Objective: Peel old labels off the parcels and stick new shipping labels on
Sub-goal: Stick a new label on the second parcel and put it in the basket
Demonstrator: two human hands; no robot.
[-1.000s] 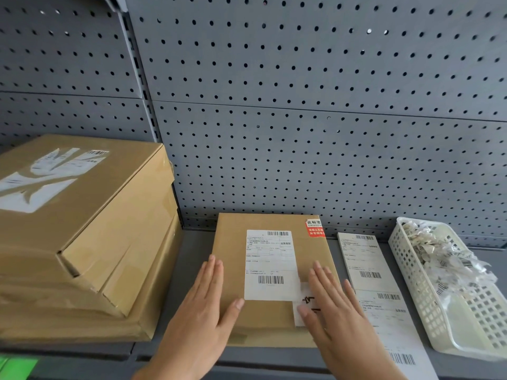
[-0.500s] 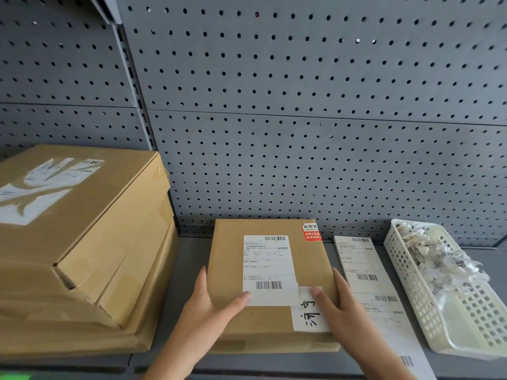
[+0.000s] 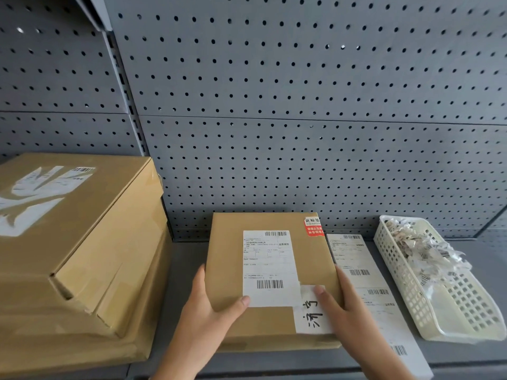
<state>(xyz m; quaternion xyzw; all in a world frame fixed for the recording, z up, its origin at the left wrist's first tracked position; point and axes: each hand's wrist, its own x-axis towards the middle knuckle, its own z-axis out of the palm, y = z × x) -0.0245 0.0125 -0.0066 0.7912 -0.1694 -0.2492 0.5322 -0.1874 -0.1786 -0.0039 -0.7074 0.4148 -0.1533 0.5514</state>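
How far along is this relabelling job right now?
Done: scraps lie in the basket, and the middle parcel wears a whole label. In hand: left hand and right hand grip its sides. To do: the stacked box shows a torn label; fresh labels wait on the strip.

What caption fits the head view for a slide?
Left hand and right hand hold labelled parcel by its sides on shelf.

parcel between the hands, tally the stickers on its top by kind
white printed barcode label: 1
white handwritten sticker: 1
red and white sticker: 1
total on the parcel: 3
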